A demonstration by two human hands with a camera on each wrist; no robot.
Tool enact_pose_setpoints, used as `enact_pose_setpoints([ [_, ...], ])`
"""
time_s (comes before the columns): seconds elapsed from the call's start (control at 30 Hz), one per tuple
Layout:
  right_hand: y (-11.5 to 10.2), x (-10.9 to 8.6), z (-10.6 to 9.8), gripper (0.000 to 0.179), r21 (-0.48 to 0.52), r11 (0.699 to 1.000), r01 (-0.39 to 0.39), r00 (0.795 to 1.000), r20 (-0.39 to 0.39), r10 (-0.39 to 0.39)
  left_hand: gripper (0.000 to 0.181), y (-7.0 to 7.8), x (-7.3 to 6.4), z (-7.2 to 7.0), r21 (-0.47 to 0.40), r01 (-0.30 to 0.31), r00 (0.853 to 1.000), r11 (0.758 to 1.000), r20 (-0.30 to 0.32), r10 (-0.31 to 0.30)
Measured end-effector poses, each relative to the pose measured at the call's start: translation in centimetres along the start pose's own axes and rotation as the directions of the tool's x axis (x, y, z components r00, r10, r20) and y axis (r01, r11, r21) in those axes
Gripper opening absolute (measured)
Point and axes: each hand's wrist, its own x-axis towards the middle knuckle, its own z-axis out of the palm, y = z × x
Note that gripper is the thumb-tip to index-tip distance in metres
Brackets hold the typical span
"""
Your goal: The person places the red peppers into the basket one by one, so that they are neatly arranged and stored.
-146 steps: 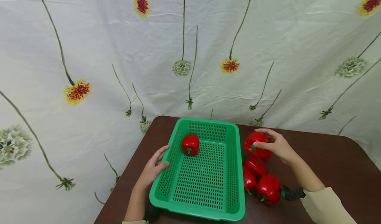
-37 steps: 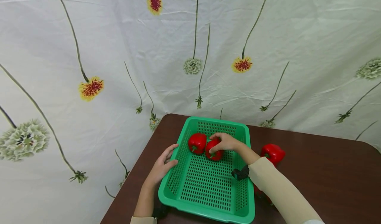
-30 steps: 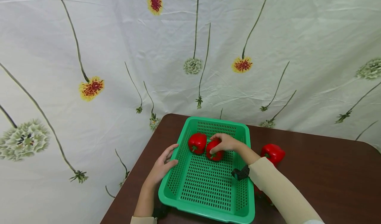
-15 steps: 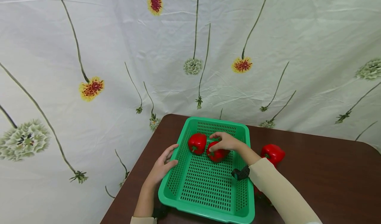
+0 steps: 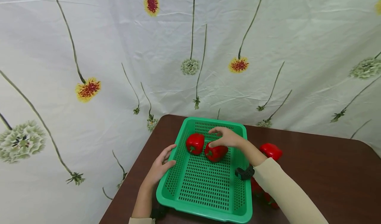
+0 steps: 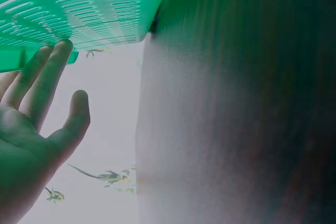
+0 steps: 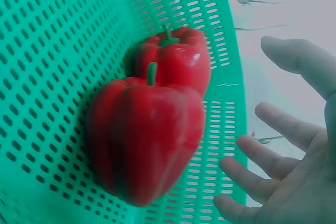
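Two red bell peppers lie side by side at the far end of a green plastic basket (image 5: 203,191). One bell pepper (image 5: 195,143) is by the basket's left wall; the other bell pepper (image 5: 216,153) lies just right of it. My right hand (image 5: 228,138) hovers over the right pepper, fingers spread, and in the right wrist view it stands apart from both. My left hand (image 5: 159,168) is at the basket's left rim with fingers extended; in the left wrist view its fingertips (image 6: 64,45) touch the slotted side wall.
Right of the basket, several more red peppers lie on the dark brown table (image 5: 321,171), partly hidden behind the right forearm; one pepper (image 5: 271,151) shows beyond it. A flower-print white cloth (image 5: 166,45) hangs behind the table.
My right hand took a pepper from the right-hand pile into the basket, beside the first one. Since then it has let go and lifted slightly. The left hand has stayed at the rim.
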Motion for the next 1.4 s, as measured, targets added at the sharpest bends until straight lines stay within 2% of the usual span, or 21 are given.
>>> enact_pose_setpoints([
  [0.3, -0.5, -2.5, -1.5, 0.06, 0.008, 1.0, 0.015, 0.999, -0.028, -0.015, 0.056, -0.1, 0.0, 0.2, -0.001, -0.003, 1.0, 1.0, 0.008, 0.003],
  [0.43, -0.1, -3.7, -2.2, 0.061, 0.015, 0.999, 0.044, 0.998, -0.049, -0.043, 0.056, 0.0, 0.0, 0.2, 0.002, 0.006, 1.0, 1.0, 0.006, -0.006],
  [0.8, 1.5, -6.9, -4.2, 0.057, 0.049, 0.996, 0.068, 0.987, -0.152, -0.06, 0.056, 0.1, 0.0, 0.0, 0.008, -0.004, 1.0, 1.0, -0.003, 0.004],
  [1.1, 3.5, -10.0, -6.1, 0.058, 0.176, 0.984, 0.035, 0.971, -0.24, 0.008, 0.056, 0.1, 0.0, 0.0, 0.002, -0.019, 1.0, 1.0, 0.008, 0.019],
  [1.2, 4.2, -10.9, -6.5, 0.056, 0.171, 0.985, 0.006, 0.963, -0.265, 0.04, 0.056, 0.1, 0.0, 0.0, 0.007, -0.013, 1.0, 1.0, 0.007, 0.013],
  [1.4, 5.3, -12.4, -7.2, 0.054, 0.171, 0.985, -0.002, 0.957, -0.285, 0.052, 0.057, 0.0, 0.1, 0.1, -0.009, -0.032, 0.999, 0.999, 0.022, 0.032],
])
